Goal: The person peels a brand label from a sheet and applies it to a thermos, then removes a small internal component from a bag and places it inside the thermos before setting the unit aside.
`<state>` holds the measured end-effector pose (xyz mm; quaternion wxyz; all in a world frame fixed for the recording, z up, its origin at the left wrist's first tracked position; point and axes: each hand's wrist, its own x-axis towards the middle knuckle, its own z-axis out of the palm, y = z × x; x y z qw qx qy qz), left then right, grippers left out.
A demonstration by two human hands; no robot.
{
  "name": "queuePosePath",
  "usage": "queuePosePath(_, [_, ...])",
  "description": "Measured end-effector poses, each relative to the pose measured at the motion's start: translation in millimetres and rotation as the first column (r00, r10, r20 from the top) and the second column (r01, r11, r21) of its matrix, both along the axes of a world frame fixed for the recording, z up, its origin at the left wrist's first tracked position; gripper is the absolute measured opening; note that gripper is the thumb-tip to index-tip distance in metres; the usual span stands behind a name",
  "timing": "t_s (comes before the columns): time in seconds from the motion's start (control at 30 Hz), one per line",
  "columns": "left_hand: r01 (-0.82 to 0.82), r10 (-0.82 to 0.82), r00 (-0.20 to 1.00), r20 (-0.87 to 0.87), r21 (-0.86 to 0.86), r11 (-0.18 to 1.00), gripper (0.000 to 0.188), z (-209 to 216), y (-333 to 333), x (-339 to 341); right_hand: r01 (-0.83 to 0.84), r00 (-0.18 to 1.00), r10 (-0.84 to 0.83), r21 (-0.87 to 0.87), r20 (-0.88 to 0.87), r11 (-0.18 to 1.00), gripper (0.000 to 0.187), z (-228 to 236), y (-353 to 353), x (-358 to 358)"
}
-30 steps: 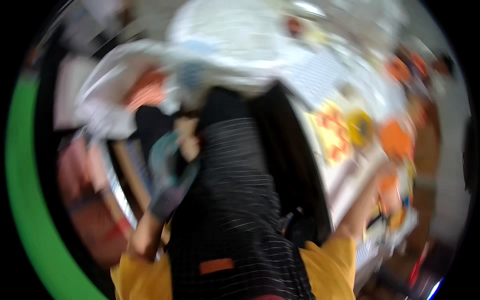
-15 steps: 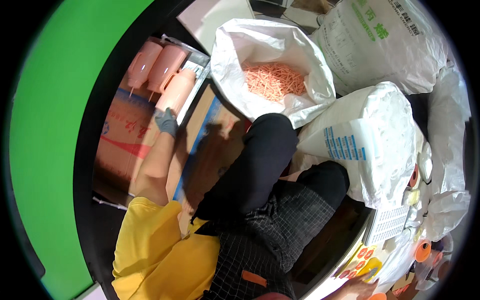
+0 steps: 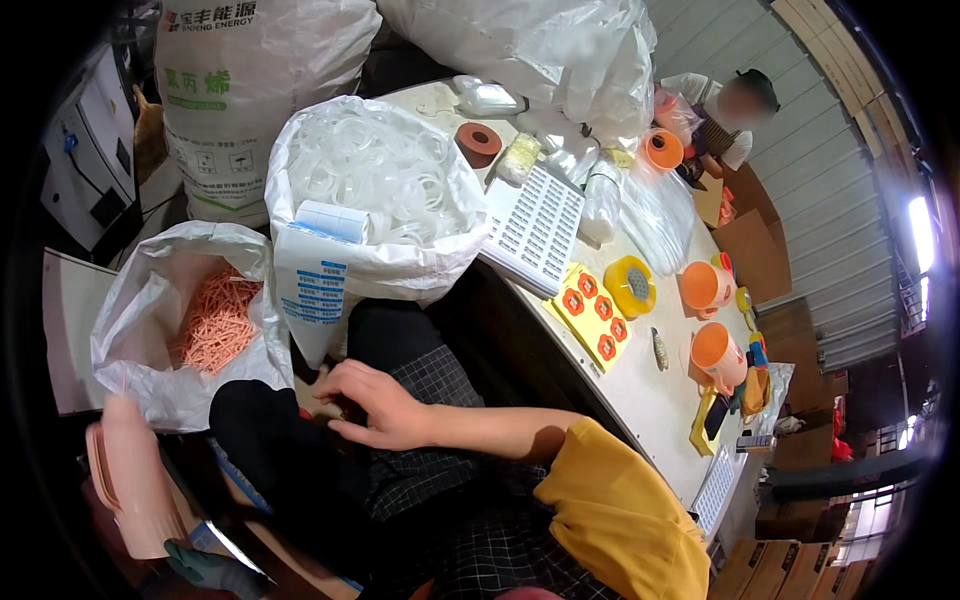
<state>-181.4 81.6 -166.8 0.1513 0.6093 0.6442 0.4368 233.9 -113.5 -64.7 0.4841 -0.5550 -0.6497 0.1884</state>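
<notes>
My left hand, in a grey glove, grips the lower end of a pink plastic jug at the lower left. The jug stands nearly upright with its side handle to the left; its narrower top is blurred. Over my lap, my bare right hand hangs with loosely bent, parted fingers and nothing visible in them. Close by that hand is a white sack with thin pink plastic sticks inside. Behind it stands another white sack full of clear plastic rings.
On the white table to the right are a label sheet, a yellow sticker sheet, a yellow tape roll and orange-lined cups. A large full sack stands behind. Another person is at the far right.
The view has swung right. My left hand has lifted the pink jug away from the other jugs over the carton. My right hand has come from the table to above my lap.
</notes>
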Motion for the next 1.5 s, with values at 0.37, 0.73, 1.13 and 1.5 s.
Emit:
queuePosePath(0.37, [0.745,-0.672,0.657,0.343,-0.433,0.507,0.036,-8,-10,119,0.157,0.931,0.009,0.424,-0.364,0.892,0.089,50,-44,-55])
queuePosePath(0.73, [0.892,-0.828,0.448,-0.338,0.119,0.435,0.052,190,-165,212,0.26,0.958,-0.242,0.112,-0.154,0.959,0.07,60,-55,-58])
queuePosePath(1.13, [0.863,-0.882,0.424,-0.206,-0.203,0.462,0.019,158,-170,174,-0.077,0.914,0.114,0.111,-0.388,0.991,0.041,29,-22,-71])
queuePosePath(1.5, [0.445,-0.257,0.864,-0.433,0.418,0.792,0.106,179,-80,192,0.08,0.997,-0.074,0.199,-0.039,0.977,0.073,63,99,-63])
